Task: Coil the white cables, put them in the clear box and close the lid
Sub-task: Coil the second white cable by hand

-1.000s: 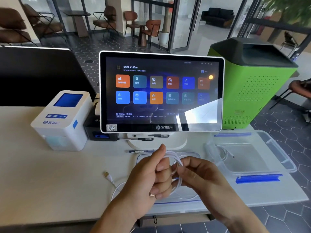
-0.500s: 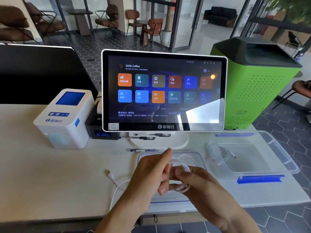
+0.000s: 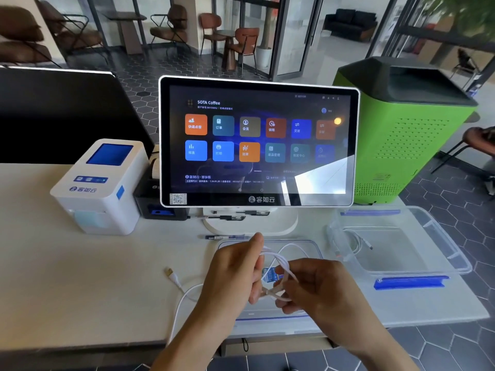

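While the left hand (image 3: 235, 274) pinches the gathered loops of the white cable (image 3: 278, 263) above the lid (image 3: 308, 246), the right hand (image 3: 318, 287) curls its fingers (image 3: 284, 270) around a strand, likely to wrap it. Its loose plug (image 3: 169, 271) trails on the table (image 3: 80, 277); the clear box (image 3: 442, 250) waits open alongside, another cable inside.

We are hiding part of the cable (image 3: 278, 259) behind our fingers (image 3: 284, 271), and its tail is dropping out of sight past the surface (image 3: 80, 290) edge. A second cable (image 3: 356, 243) in the box (image 3: 439, 253) is looking too blurred to trace.
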